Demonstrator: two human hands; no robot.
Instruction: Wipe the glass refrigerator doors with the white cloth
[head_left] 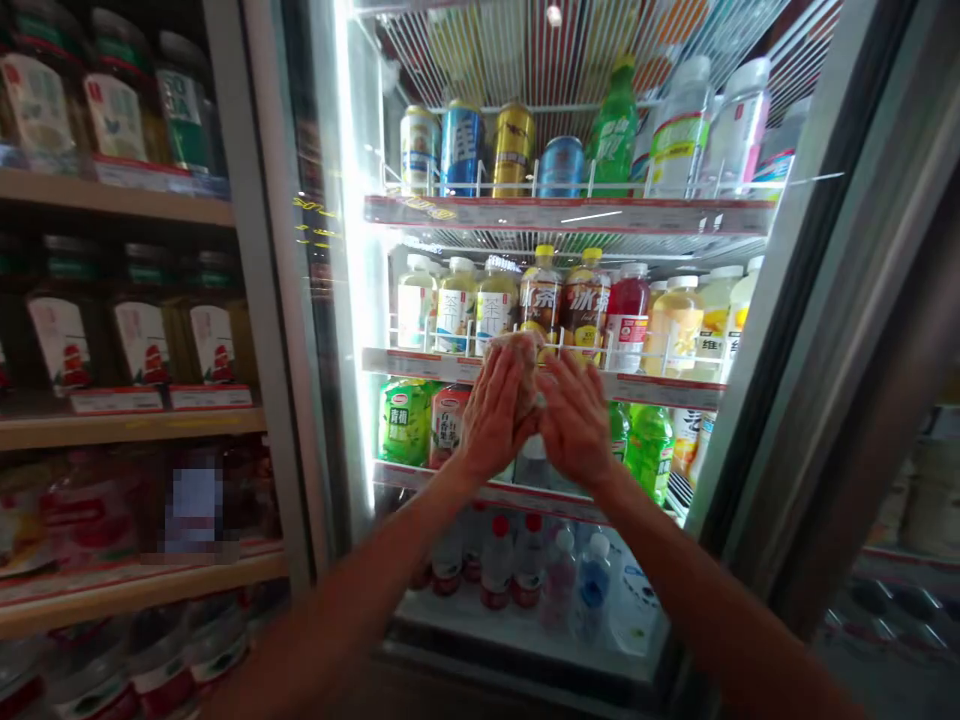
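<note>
Both my hands are raised in front of an open drinks fridge, at the level of its third shelf. My left hand (493, 410) and my right hand (576, 418) press together round a pale bottle (520, 352), whose top shows just above my fingers. Fingers of both hands are wrapped on it. Behind the bottle stands a row of tea and juice bottles (541, 295) on the second wire shelf (420, 363). Green bottles (405, 420) stand on the shelf below, beside my left wrist.
Cans (462, 145) and bottles fill the fridge's top shelf, water bottles (496, 560) the bottom. The fridge's glass door (840, 330) stands open at right. Wooden shelves (127, 425) with jars and dark bottles run along the left.
</note>
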